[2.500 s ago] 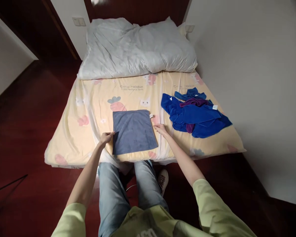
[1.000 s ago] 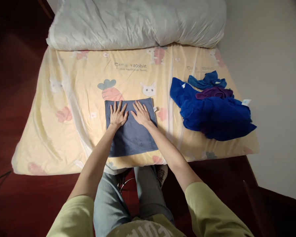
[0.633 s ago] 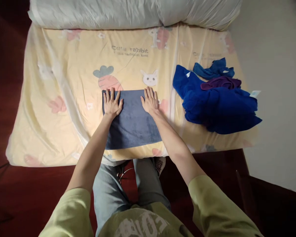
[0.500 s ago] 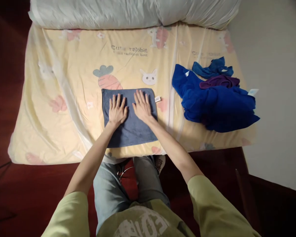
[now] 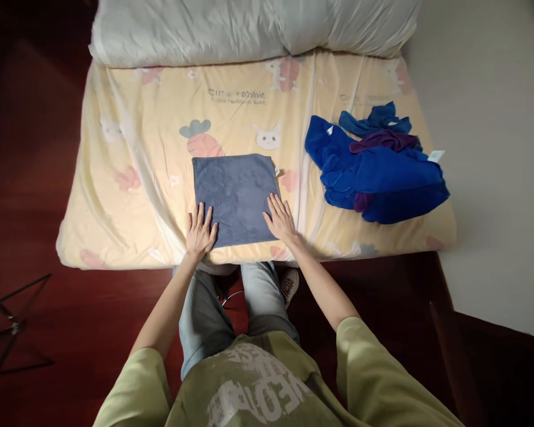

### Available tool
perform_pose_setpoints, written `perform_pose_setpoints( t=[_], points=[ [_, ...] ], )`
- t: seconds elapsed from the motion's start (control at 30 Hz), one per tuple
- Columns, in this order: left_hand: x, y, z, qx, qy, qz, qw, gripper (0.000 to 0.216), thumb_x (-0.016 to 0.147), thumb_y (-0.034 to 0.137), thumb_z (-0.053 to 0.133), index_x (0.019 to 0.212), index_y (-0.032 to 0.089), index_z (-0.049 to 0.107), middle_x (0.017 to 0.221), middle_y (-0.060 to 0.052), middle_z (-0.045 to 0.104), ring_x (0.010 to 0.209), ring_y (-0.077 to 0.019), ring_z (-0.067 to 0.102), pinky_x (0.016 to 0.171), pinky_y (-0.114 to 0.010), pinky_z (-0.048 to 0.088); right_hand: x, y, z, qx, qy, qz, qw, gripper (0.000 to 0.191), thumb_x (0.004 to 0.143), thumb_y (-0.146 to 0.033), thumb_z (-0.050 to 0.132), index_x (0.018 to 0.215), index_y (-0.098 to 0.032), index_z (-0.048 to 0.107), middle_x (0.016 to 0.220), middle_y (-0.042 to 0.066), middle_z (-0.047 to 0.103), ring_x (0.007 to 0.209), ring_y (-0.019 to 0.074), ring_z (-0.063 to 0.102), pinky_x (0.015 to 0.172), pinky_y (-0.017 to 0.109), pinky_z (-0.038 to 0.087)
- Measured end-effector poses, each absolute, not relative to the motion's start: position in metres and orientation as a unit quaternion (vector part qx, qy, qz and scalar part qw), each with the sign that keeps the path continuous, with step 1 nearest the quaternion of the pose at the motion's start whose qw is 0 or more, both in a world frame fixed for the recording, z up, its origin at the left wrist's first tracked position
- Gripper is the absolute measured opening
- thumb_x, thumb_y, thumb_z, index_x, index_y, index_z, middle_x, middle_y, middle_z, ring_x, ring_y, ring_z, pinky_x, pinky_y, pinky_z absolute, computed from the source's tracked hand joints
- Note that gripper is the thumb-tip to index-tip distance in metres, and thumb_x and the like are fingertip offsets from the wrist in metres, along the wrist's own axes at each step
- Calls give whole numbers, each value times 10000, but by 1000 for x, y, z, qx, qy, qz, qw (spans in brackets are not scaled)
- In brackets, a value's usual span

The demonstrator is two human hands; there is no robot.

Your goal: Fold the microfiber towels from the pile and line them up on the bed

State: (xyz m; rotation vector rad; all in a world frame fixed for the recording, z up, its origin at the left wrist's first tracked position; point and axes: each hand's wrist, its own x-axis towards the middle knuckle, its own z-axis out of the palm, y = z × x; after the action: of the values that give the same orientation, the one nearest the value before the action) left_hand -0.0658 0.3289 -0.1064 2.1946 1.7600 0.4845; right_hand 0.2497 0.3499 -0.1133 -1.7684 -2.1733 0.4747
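Head view: roughly square gray-blue cloth (image 5: 235, 190) flat, tag (image 5: 277, 172) rightward.

Pale quilt (image 5: 249, 29), yellow bedsheet (image 5: 153, 118), grey wall (image 5: 485, 148), black stand (image 5: 15, 327), reddish floor (image 5: 98, 320)

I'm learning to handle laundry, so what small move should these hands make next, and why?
I'd probably have the left hand and right hand pinch the near corners of the blue-gray cloth: it lies nearly flat, and both hands rest palm-down close to those corners.
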Motion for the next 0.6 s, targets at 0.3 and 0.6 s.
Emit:
perform_pose_setpoints(
  t=[0.3, 0.6],
  points=[
    [-61, 286, -98, 817, 542, 136, 141, 708, 1053, 481, 334, 1665, 130, 276, 1734, -121, 172, 1622, -288, 120, 1330, -521, 100, 247, 302, -103, -579, -790, 149, 135, 676, 1077, -425, 343, 1673, -124, 241, 1735, 108, 210, 1632, 265, 150, 1345, 544, 88],
    [-74, 284, -106, 814, 542, 120, 170, 770, 1018, 555, 387, 1656, 133, 299, 1730, -131, 186, 1619, -295, 139, 1322, -525, 115, 263, 295, -113, -579, -791, 156, 119, 686, 1064, -428, 380, 1662, -112, 266, 1733, 118, 211, 1628, 256, 168, 1344, 526, 109]
  ],
)
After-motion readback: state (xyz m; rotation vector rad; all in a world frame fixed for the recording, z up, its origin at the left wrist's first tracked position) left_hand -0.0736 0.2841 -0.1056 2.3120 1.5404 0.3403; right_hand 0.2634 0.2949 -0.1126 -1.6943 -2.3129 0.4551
